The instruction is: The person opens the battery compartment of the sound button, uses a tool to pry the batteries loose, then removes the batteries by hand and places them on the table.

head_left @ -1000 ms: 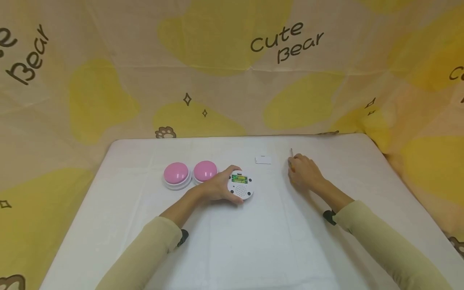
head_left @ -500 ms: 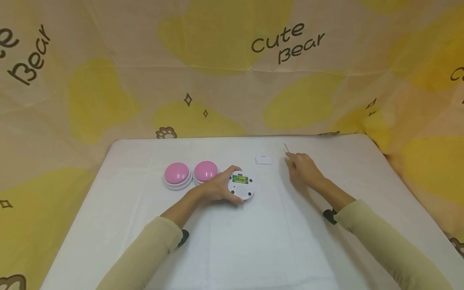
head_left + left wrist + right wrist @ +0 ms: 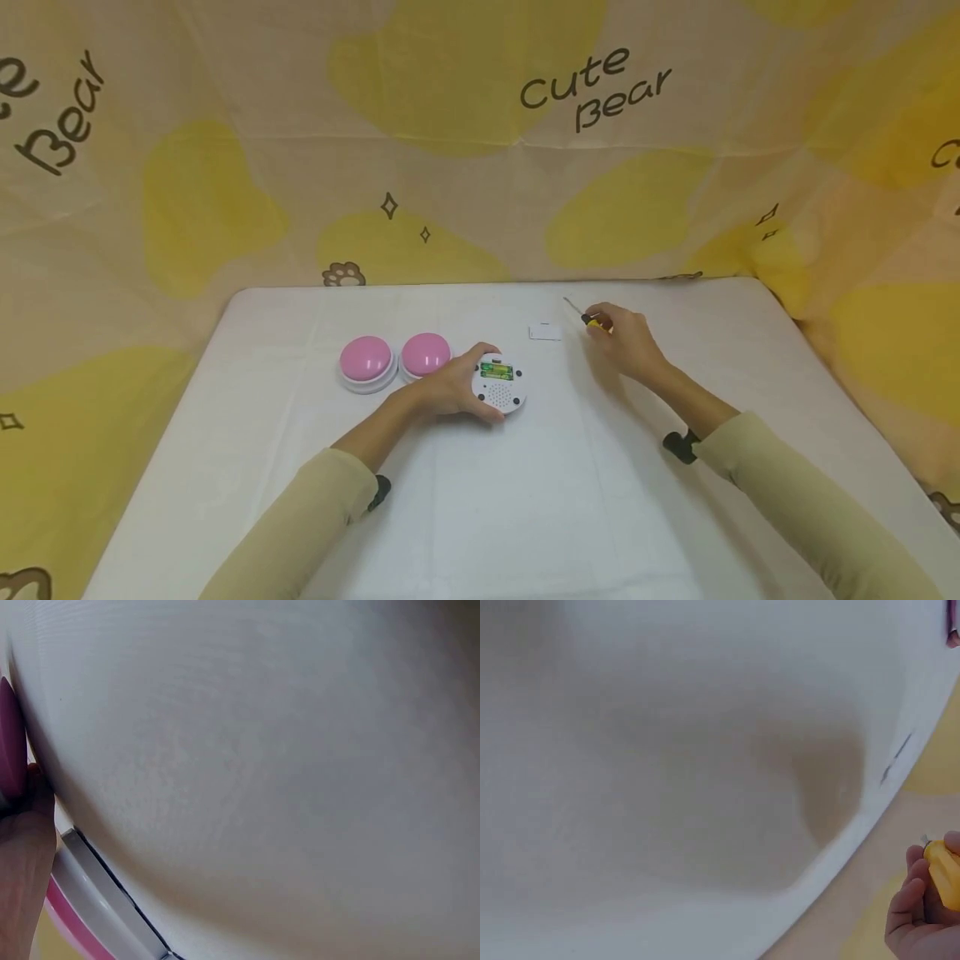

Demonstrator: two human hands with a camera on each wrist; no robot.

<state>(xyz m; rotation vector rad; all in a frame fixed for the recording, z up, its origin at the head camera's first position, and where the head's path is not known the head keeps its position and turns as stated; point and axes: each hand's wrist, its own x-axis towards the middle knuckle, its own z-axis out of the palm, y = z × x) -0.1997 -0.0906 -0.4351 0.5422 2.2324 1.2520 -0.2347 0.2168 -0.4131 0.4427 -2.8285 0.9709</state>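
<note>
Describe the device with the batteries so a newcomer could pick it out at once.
On the white table, look just right of two pink-domed buttons in the head view. There the left hand grips a round white device. Unlike those neighbours, its upward face shows green batteries, not a pink dome.

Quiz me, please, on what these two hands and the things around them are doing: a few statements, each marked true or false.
1. The left hand grips a round white plastic device. True.
2. The device is fully closed up. False: green batteries lie exposed in it.
3. The right hand holds a yellow-handled metal screwdriver. True.
4. The screwdriver's tip touches the device. False: the two are apart.
5. A small flat white rectangular piece lies on the white table, touched by neither hand. True.
6. Just one dome faces up. False: two glossy pink domes on round white bases do.
</note>
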